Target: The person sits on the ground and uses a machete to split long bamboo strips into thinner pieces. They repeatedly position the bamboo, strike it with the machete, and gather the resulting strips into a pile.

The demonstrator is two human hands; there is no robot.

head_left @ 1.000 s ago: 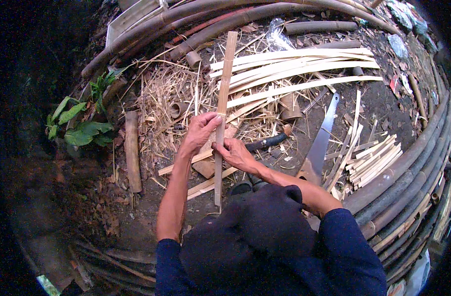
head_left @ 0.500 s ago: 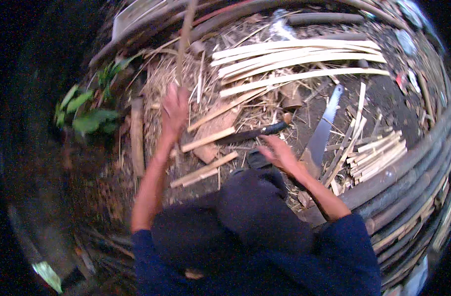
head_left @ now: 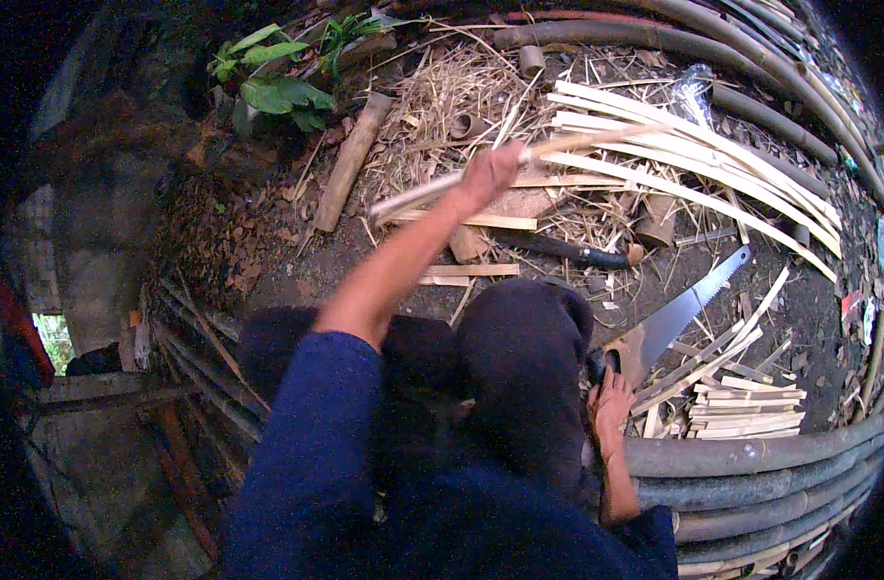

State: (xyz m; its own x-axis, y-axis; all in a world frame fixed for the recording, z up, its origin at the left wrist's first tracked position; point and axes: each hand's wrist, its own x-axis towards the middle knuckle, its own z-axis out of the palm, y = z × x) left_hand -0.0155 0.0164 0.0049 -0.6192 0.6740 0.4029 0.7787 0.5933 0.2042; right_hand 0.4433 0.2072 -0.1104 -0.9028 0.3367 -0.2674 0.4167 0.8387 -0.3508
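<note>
My left hand [head_left: 492,176] is closed around a long pale wooden strip [head_left: 587,142], which slants across the view in front of the pile of split strips [head_left: 693,145]. Beside my right knee, my right hand [head_left: 611,401] has its fingers around the dark grip of a hand saw [head_left: 669,324]. The saw lies on the ground with its blade pointing away to the right. Below my left hand, a machete [head_left: 608,258] with a dark handle rests near a wood block [head_left: 469,244] and short cut strips [head_left: 471,273].
A stack of short cut pieces [head_left: 747,411] lies right of the saw, beside several bamboo poles [head_left: 742,454]. Thicker poles [head_left: 645,39] run along the far side. A log [head_left: 355,159], straw-like shavings [head_left: 432,106] and a green plant [head_left: 278,92] are at far left.
The view has shifted. My left hand has swung the strip from pointing away to lying crosswise. My right hand has moved from near the machete's handle back to the saw's grip.
</note>
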